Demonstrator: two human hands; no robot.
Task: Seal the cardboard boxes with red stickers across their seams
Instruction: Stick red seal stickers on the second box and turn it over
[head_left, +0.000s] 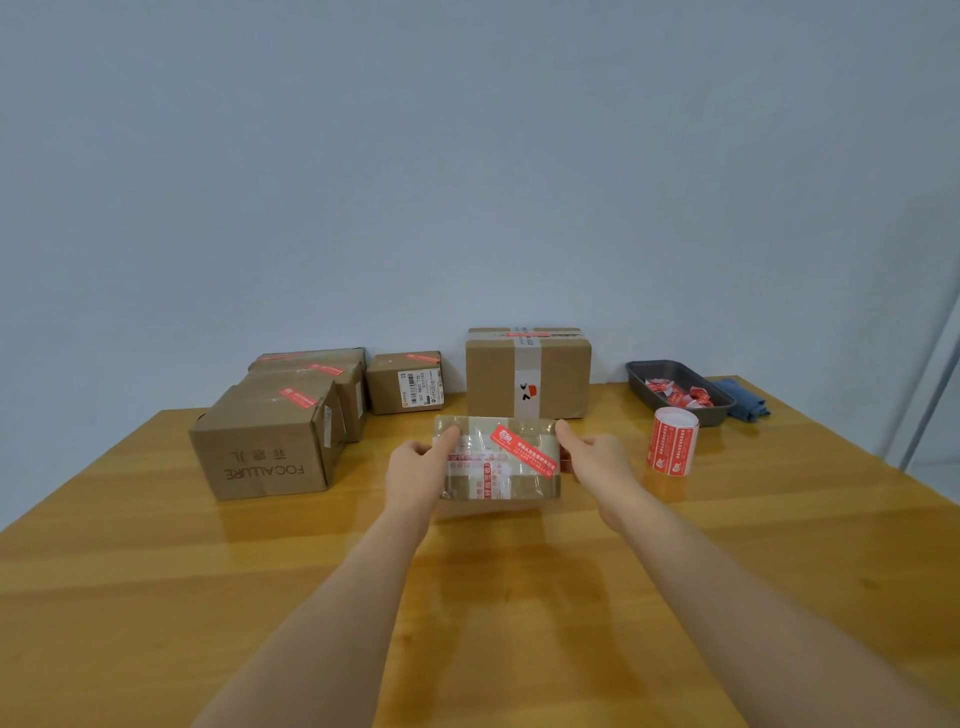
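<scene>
A small cardboard box (498, 457) wrapped in clear tape sits mid-table, with a red sticker (523, 450) running diagonally across its top. My left hand (418, 465) grips the box's left side, thumb on the top edge. Its right side is held by my right hand (592, 457) in the same way. A roll of red stickers (672, 440) stands upright just right of the box.
Several stickered cardboard boxes line the back: a FOCALLURE box (265, 441) at left, a small labelled box (405, 382), and a tall box (527, 371) behind the held one. A dark tray (717, 410) with crumpled sticker backings and a blue cloth (743, 400) sit at back right.
</scene>
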